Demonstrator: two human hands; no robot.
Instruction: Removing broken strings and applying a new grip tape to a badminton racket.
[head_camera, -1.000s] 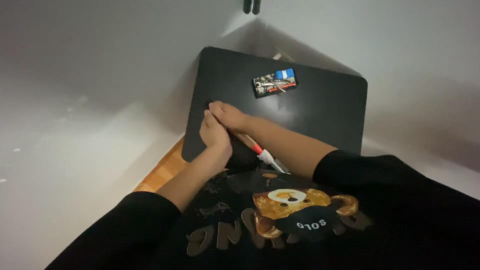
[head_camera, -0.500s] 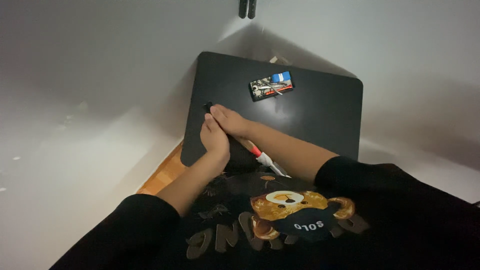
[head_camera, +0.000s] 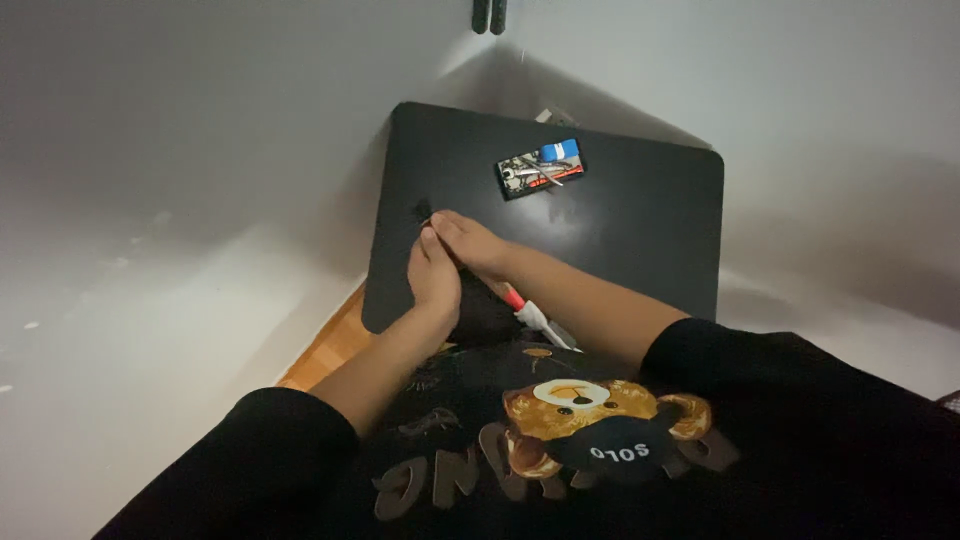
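My left hand (head_camera: 436, 283) and my right hand (head_camera: 470, 240) lie close together on the black table (head_camera: 640, 220), near its left edge. The fingertips of both meet on a small dark piece (head_camera: 421, 212), too small to make out. A red and white tool (head_camera: 527, 310) lies on the table under my right forearm, with its far end hidden by my right hand. Further back on the table sits a small dark board with a blue part and red wires (head_camera: 540, 168), out of reach of both hands.
The table is pushed into a corner of pale walls. A strip of wooden floor (head_camera: 330, 350) shows at its left edge. Two dark cables (head_camera: 489, 14) hang down in the corner above. My black printed shirt fills the bottom of the view.
My hands stay pressed together at the same spot by the table's left edge. Only the view has drifted slightly.
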